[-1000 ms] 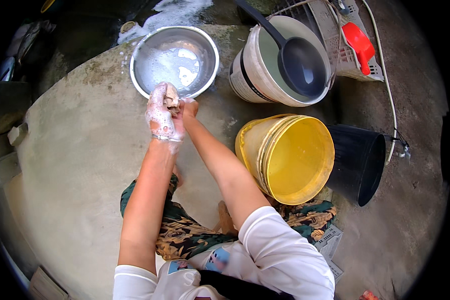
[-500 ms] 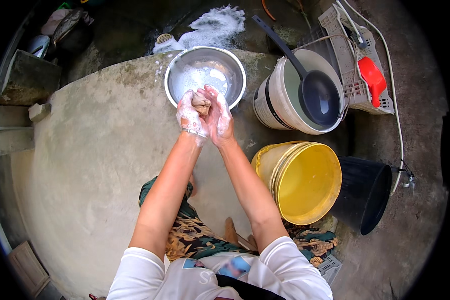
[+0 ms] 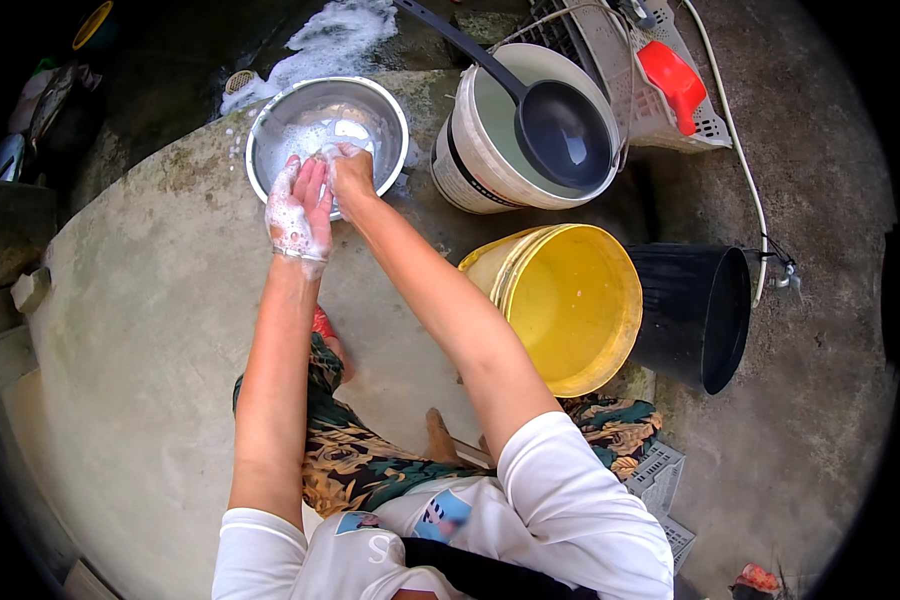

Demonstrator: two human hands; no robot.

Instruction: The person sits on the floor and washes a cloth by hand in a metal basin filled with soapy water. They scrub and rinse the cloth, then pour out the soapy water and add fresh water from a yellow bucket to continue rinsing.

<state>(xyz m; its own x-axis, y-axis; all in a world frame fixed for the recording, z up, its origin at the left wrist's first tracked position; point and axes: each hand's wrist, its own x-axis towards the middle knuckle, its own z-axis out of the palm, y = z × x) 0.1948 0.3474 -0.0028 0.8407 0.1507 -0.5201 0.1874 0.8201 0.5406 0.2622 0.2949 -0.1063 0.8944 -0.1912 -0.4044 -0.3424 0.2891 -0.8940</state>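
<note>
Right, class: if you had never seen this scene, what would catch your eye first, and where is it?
The two soapy hands, left hand and right hand, meet over the near rim of a steel bowl of suds at top centre. To the right lies a bright yellow bucket, tipped toward the viewer. Above it, a dark pan rests on a white bucket.

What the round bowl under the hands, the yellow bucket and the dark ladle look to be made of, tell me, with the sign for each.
Round bowl: likely stainless steel, shiny, mirror-like glints on its wall. Yellow bucket: probably plastic, smooth, evenly coloured, with a thin moulded rim. Dark ladle: dark and semi-glossy; plastic or coated metal, cannot tell which. Both soapy hands, left hand and right hand, are at the bowl's near rim.
</note>
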